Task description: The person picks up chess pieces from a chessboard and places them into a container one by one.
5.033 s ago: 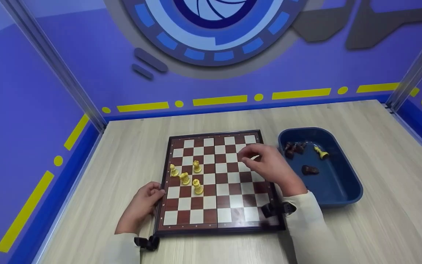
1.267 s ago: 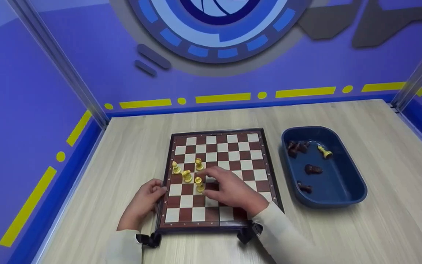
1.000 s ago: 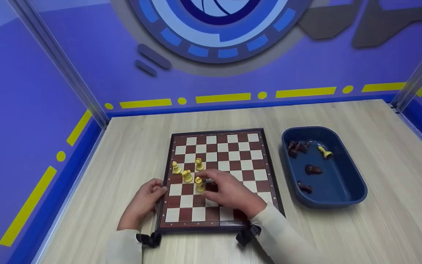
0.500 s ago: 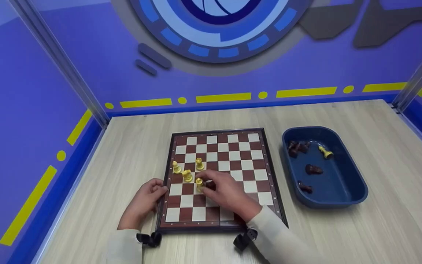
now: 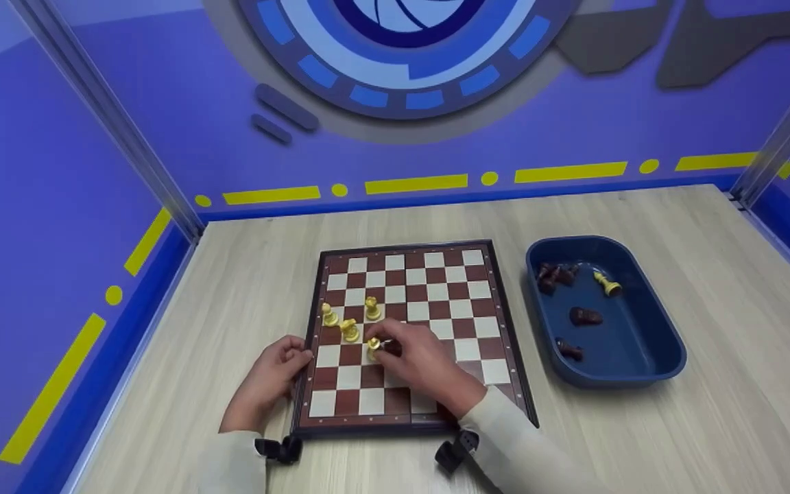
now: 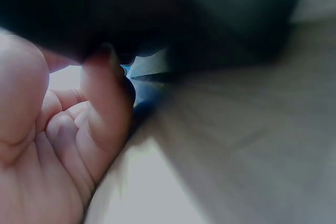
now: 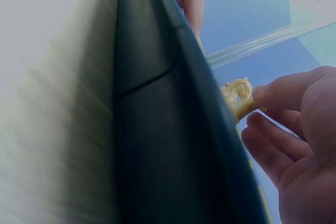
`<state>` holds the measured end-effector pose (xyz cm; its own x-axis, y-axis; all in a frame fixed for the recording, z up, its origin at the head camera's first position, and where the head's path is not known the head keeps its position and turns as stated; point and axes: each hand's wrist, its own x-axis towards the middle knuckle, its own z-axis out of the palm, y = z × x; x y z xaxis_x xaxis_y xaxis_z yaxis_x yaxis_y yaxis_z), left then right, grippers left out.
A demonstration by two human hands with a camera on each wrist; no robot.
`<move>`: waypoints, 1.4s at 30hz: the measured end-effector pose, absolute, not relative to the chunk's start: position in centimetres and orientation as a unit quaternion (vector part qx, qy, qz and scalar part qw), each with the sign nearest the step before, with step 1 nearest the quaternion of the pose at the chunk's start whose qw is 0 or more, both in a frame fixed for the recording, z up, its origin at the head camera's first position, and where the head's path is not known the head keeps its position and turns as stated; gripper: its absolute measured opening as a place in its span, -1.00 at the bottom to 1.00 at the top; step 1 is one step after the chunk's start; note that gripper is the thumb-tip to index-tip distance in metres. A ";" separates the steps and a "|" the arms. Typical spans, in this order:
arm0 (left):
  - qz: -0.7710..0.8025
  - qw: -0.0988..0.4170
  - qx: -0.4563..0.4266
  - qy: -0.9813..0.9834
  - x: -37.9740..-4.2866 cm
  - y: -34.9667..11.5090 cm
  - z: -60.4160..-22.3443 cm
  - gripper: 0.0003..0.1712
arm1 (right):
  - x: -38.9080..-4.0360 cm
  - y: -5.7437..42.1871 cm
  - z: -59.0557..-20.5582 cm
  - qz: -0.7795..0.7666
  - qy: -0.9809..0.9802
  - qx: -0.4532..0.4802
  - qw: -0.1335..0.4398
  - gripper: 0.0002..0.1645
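A brown-and-white chessboard (image 5: 439,288) with a dark rim lies on the table. My right hand (image 5: 419,353) reaches over its middle, thumb and index finger pinching a yellow chess piece (image 5: 374,345). Part of that piece is hidden by the fingers; in the right wrist view its narrow stem (image 7: 244,109) shows at the fingertips. Close by stand a yellow knight (image 5: 349,330) and two more yellow pieces, one behind (image 5: 372,308) and one by the left rim (image 5: 328,314). My left hand (image 5: 268,377) grips the board's left edge, thumb at the rim and fingers curled (image 6: 105,108).
To the board's right sits a blue tray (image 5: 631,357). Several dark chess pieces (image 5: 585,316) lie in it, along with one yellow piece (image 5: 607,283). Patterned blue panels (image 5: 230,158) stand behind and beside the wooden table (image 5: 258,274).
From the board's right side, my right hand has come left to the yellow piece. Its thumb and index finger have since drawn together on that piece. My left hand has stayed at the edge.
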<state>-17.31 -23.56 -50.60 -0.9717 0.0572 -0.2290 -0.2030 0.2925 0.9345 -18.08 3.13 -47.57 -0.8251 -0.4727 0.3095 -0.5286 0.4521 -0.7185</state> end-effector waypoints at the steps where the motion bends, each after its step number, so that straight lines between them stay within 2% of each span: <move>1: 0.594 0.109 -0.048 0.796 -17.3 -23.5 -50.7 -0.78 | -18.1 3.1 -47.6 0.433 -0.852 0.294 0.031 -0.73; 7: 0.586 0.102 -0.043 0.803 -17.2 -23.6 -50.6 -0.78 | -18.0 3.1 -47.6 0.449 -0.845 0.289 0.016 -0.76; 24: 0.579 0.103 -0.045 0.807 -17.3 -23.5 -50.5 -0.75 | -18.1 3.3 -47.3 0.497 -0.814 0.299 0.029 -0.75; 32: 0.602 0.121 -0.042 0.788 -17.1 -23.6 -50.5 -0.73 | -17.9 3.6 -46.7 0.494 -0.816 0.299 0.025 -0.75; 42: 0.598 0.118 -0.046 0.791 -17.2 -23.5 -50.5 -0.74 | -18.1 4.2 -45.8 0.486 -0.816 0.310 0.051 -0.71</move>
